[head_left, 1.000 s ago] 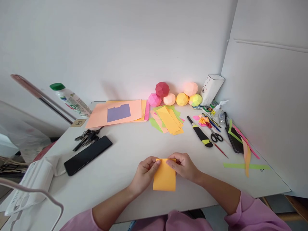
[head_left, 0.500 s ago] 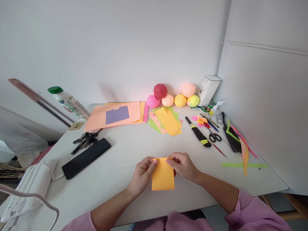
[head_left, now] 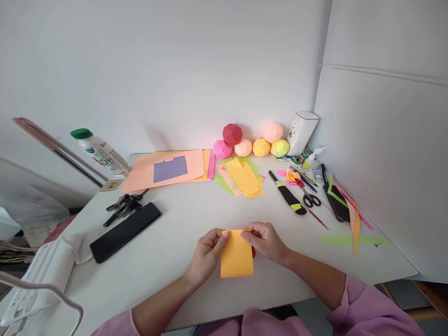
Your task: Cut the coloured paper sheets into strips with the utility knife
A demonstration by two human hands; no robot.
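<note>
A yellow-orange piece of paper (head_left: 237, 259) is held up over the near part of the white table, its wide face toward me. My left hand (head_left: 206, 254) pinches its top left corner between thumb and fingers. At the top right corner, my right hand (head_left: 268, 242) grips it the same way, the thumb lying on the front face. The fingers behind the sheet are mostly hidden. Beyond the hands lies a pile of cut paper strips (head_left: 241, 177) in yellow, green, peach and pink.
Faceted paper balls (head_left: 233, 134) stand by the wall. At right lie a utility knife (head_left: 291, 198), scissors (head_left: 311, 199), a pencil (head_left: 318, 219) and paper strips (head_left: 353, 240). At left are paper sheets (head_left: 140, 175), keys (head_left: 124, 205), a black phone (head_left: 126, 232) and a bottle (head_left: 101, 151).
The camera view has shifted very slightly. Both hands keep the same hold on the yellow-orange paper, with no visible movement of it.
</note>
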